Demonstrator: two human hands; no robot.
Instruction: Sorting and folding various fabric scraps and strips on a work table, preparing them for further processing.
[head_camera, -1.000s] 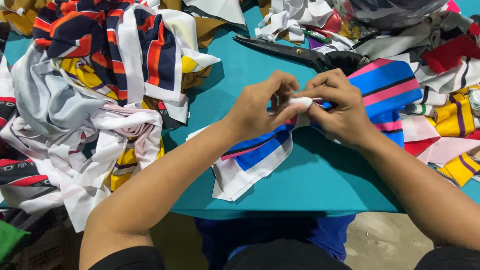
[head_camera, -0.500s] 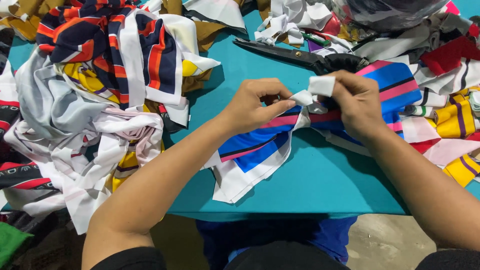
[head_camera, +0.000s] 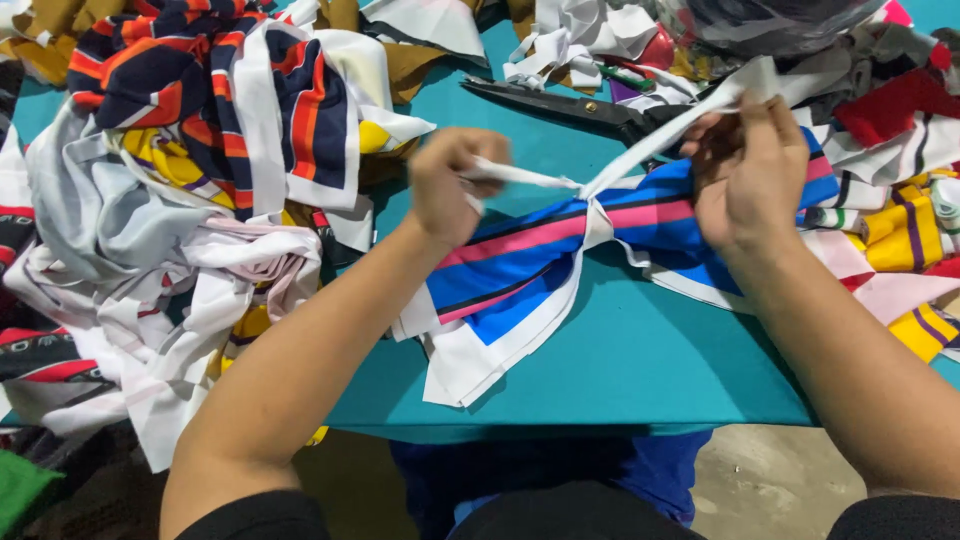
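The blue, pink and white striped fabric bundle (head_camera: 560, 270) lies mid-table, cinched by a white cloth strip (head_camera: 640, 150). The left hand (head_camera: 450, 185) and right hand (head_camera: 750, 175), each clenched on a strip end, have pulled apart to nine and two o'clock; earlier they met at the knot, so it seems tightened. Black scissors (head_camera: 560, 105) sit at twelve o'clock on the teal table (head_camera: 650, 370).

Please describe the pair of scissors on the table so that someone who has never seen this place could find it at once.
Look at the teal table, along its far edge behind the two hands. The scissors lie flat there, dark blades pointing left, handles partly hidden beneath the white strip that the right hand pulls. Everything around them is soft, colourful cloth; they alone are dark, hard metal.
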